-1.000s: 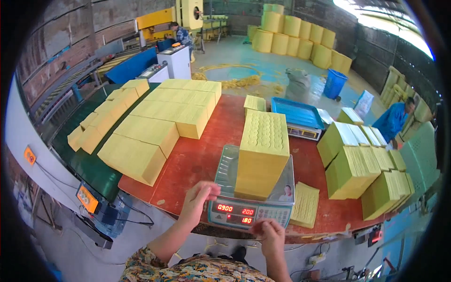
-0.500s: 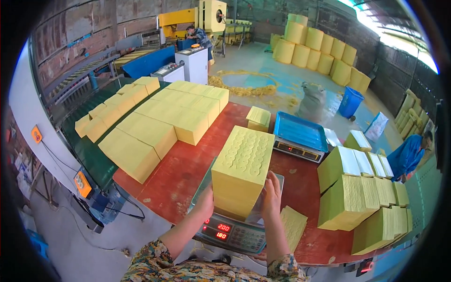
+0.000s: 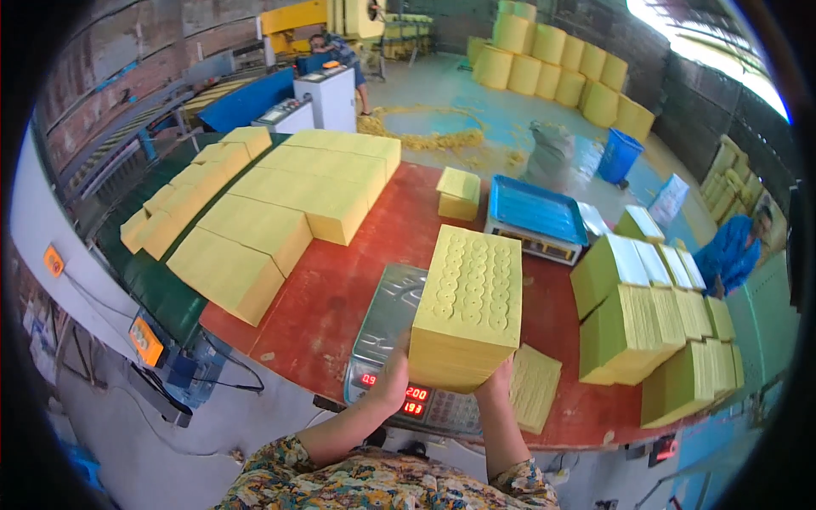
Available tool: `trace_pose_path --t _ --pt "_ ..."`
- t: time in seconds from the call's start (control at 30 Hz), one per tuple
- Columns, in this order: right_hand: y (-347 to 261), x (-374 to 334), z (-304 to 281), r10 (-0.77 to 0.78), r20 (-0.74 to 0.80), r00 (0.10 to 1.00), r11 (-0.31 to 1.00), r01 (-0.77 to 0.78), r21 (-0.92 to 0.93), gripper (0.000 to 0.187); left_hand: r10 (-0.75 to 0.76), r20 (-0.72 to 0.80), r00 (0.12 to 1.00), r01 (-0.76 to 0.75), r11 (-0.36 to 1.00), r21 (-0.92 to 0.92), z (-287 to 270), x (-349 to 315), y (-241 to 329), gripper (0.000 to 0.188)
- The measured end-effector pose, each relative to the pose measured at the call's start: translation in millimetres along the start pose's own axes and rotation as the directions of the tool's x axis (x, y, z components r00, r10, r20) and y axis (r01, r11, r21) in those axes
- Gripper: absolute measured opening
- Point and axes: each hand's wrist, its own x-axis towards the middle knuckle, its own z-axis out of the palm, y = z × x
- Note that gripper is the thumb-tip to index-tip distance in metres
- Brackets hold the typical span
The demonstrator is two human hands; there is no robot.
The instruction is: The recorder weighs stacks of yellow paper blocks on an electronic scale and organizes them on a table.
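Observation:
A tall stack of yellow paper sheets, its top marked with rows of round embossed shapes, is held between my two hands. My left hand grips its left side; my right hand is at the lower right, fingers mostly hidden behind the stack. Left of and behind the stack shows the bare metal pan of a digital scale, whose red display is lit at the front. The stack overlaps the scale's right part, and its underside is hidden. A thin pile of embossed yellow sheets lies right of my right hand.
Large yellow blocks line the left of the red table. A second scale with a blue tray and a small yellow stack stand behind. Several stacks fill the right side. Two people are farther off, at the back and far right.
My hands have carried the yellow stack rightward off the middle of the scale pan, uncovering the pan's left part. The display digits have changed, and the view has shifted slightly.

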Motion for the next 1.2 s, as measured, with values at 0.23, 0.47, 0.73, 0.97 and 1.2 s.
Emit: trace_pose_path --t 0.23,0.47,0.73,0.97,1.2 --pt "-15.3 -48.8 -1.0 -0.093 -0.221 0.971 0.991 0.07 -0.111 0.034 0.048 0.201 0.979 -0.077 0.987 0.142 -10.1 11.1 43.7 0.07" --pt "-7.7 -111.7 -16.0 -0.142 -0.337 0.931 0.959 0.045 -0.28 0.034 0.554 0.516 0.653 -0.739 0.615 0.275 1.6 60.9 148.0 0.059" --pt "28.8 -121.8 -0.3 0.107 -0.32 0.942 0.984 -0.054 0.169 0.034 0.277 0.893 0.355 -0.902 0.351 0.25 51.9 108.7 157.4 0.053" --pt "40.3 -117.5 -5.0 0.276 -0.309 0.91 0.894 -0.126 0.43 0.034 0.089 0.888 0.451 -0.867 0.281 0.412 43.6 98.1 154.7 0.052" --pt "56.7 -135.6 -5.9 0.372 -0.097 0.923 0.838 -0.289 0.464 0.027 0.154 0.851 0.503 -0.807 0.437 0.398 30.0 74.7 145.8 0.05"
